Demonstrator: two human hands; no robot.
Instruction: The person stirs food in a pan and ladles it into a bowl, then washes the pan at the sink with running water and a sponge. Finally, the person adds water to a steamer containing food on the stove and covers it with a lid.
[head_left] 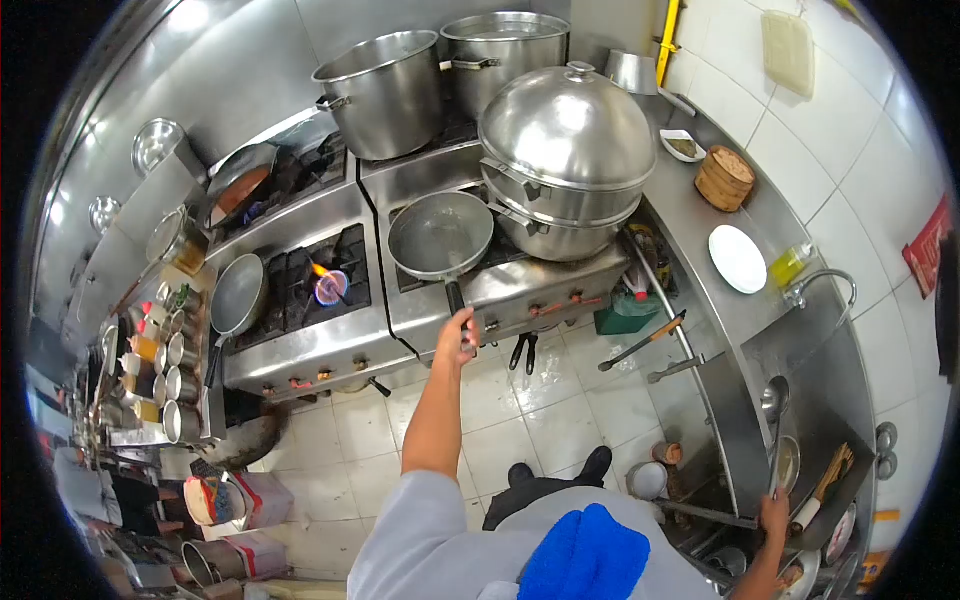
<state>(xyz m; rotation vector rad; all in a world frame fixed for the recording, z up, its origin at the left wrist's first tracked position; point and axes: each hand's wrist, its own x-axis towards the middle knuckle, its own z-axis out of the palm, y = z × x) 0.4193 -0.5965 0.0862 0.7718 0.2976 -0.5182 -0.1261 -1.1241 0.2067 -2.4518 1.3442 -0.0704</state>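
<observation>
My left hand (458, 335) is wrapped round the black handle of a grey frying pan (441, 237). The pan rests on the stove's front burner, beside a large domed steamer pot (566, 150). Out to the right, my right hand (775, 515) is closed on the long handle of a metal ladle (776, 398), whose bowl lies over the sink's edge. Close to that hand are a round strainer or second ladle (788, 462) and a wooden-handled brush or whisk (823, 490) in the sink area.
A lit burner (332, 287) flames left of the pan. Two tall stockpots (380, 100) stand behind. Another frying pan (240, 293) sits at the left, near several seasoning containers (182, 385). A white plate (738, 259), bamboo steamer (724, 179) and tap (822, 285) line the right counter.
</observation>
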